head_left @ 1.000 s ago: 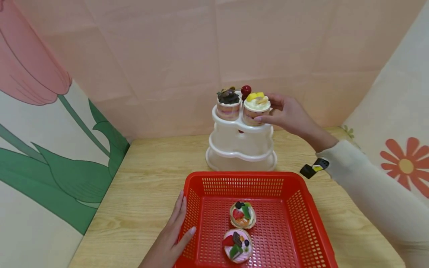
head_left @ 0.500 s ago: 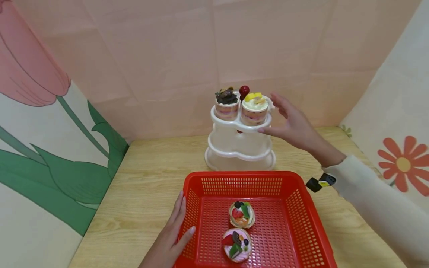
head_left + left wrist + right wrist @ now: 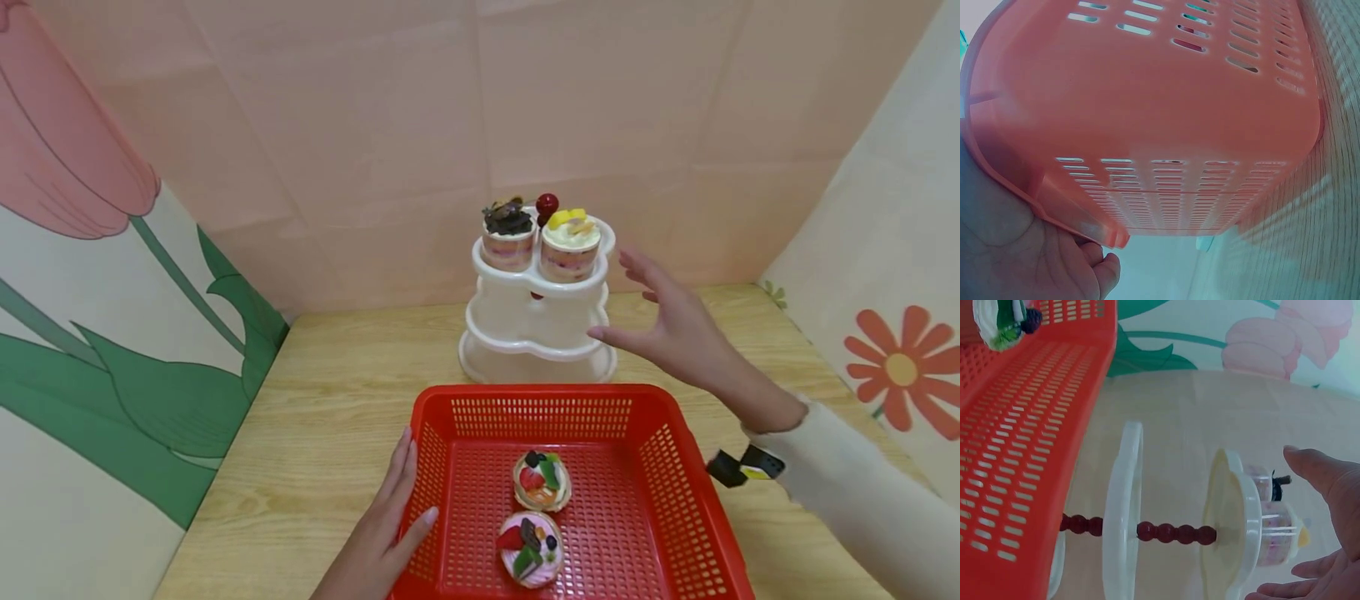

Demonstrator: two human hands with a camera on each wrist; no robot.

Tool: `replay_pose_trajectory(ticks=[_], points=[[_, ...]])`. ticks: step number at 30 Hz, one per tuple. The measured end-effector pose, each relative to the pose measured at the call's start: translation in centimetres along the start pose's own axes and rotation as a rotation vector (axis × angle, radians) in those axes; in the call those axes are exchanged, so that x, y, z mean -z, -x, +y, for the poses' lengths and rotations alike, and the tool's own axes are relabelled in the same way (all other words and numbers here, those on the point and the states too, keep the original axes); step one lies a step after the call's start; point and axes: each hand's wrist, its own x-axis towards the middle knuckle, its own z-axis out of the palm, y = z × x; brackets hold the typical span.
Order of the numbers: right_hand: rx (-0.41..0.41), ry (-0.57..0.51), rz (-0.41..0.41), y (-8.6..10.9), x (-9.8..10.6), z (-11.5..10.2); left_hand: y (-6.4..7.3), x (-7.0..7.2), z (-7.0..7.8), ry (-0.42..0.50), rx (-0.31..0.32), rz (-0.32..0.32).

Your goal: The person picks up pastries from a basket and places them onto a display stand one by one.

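My left hand (image 3: 378,525) holds the left rim of a red plastic basket (image 3: 540,398), thumb over the inner side. In the left wrist view its fingers (image 3: 1107,272) curl at the rim. My right hand (image 3: 678,333) is off to the right of a white tiered stand (image 3: 543,337), fingers spread from the thumb, holding nothing. On the stand's top tier sit two dessert cups side by side: a dark chocolate-topped cup (image 3: 509,237) on the left and a cream cup with yellow fruit (image 3: 570,250) on the right.
Two toy fruit tarts lie in the basket, a cream one (image 3: 542,482) behind a pink one (image 3: 530,550). Dark red cherries (image 3: 547,204) top the stand, and red beads (image 3: 1175,533) form its post. A pink wall covering (image 3: 360,167) stands behind the wooden table (image 3: 337,375).
My right hand has let go of the yellow-fruit cup, leaving it on the top tier, and has drawn back to the right and down. My left hand stays on the basket.
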Motion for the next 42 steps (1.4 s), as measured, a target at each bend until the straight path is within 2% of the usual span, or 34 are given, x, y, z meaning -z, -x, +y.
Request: replay_pose_trajectory(ticks=[3, 10, 20, 27, 37, 42], points=[[-0.01, 0.01, -0.01, 1.1, -0.4, -0.1, 0.1, 0.0, -0.1, 0.0, -0.001, -0.001], [0.03, -0.012, -0.044, 3.2, -1.2, -0.4, 0.1, 0.0, -0.1, 0.004, 0.008, -0.002], [0.078, 0.049, -0.172, 5.5, -1.8, -0.8, 0.0, 0.0, -0.2, -0.002, -0.007, 0.007], [0.108, 0.036, -0.237, 6.8, -2.4, -0.8, 0.0, 0.0, -0.2, 0.013, 0.001, 0.008], [0.156, 0.008, -0.437, 7.5, -3.6, -0.5, 0.1, 0.0, 0.3, -0.012, -0.005, 0.035], [0.113, 0.033, -0.534, 7.4, -4.1, -0.9, 0.3, 0.0, 0.3, -0.025, -0.014, 0.045]])
